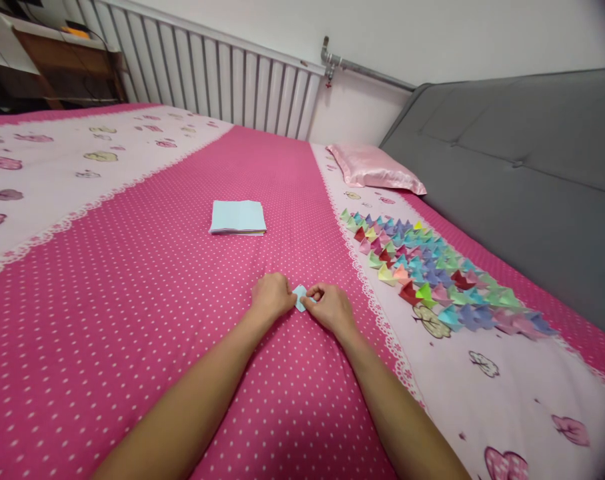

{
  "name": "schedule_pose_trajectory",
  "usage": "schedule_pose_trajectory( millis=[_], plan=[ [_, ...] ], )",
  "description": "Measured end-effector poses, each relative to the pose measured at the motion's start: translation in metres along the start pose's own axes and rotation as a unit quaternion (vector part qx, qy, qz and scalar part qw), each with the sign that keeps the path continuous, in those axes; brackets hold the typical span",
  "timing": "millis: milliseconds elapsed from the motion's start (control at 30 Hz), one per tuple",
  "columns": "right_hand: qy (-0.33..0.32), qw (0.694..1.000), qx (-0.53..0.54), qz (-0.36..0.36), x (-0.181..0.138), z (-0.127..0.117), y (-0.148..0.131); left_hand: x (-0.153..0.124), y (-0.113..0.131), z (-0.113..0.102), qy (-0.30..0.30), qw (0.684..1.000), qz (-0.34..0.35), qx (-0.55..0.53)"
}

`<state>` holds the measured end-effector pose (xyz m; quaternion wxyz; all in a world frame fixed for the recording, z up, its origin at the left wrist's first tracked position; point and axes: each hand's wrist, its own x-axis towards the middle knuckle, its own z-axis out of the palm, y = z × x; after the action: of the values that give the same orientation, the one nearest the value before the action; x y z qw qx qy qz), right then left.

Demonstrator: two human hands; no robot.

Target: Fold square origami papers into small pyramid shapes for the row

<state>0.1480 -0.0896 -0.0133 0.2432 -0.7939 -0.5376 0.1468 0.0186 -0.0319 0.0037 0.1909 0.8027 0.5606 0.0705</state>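
Observation:
A small folded piece of light blue paper is held between my two hands, just above or on the pink dotted bedspread. My left hand pinches its left edge, fingers curled in. On the other side, my right hand grips it between thumb and forefinger. The folded paper's finer creases are too small to make out. Beyond my hands lies a stack of paper sheets with a light blue sheet on top. To the right stand rows of small folded paper boats in many colours.
A pink satin pillow rests near the grey padded headboard at the right. At the back, a white radiator and a pipe run along the wall. A wooden desk stands at the far left.

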Motion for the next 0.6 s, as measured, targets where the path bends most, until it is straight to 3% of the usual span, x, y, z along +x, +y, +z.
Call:
schedule_pose_trajectory(
  millis=[600],
  plan=[
    [-0.029,0.997,0.065,-0.029,0.009,0.002,0.013,0.006,-0.001,-0.004,-0.033,0.999,-0.009,-0.038]
  ],
)
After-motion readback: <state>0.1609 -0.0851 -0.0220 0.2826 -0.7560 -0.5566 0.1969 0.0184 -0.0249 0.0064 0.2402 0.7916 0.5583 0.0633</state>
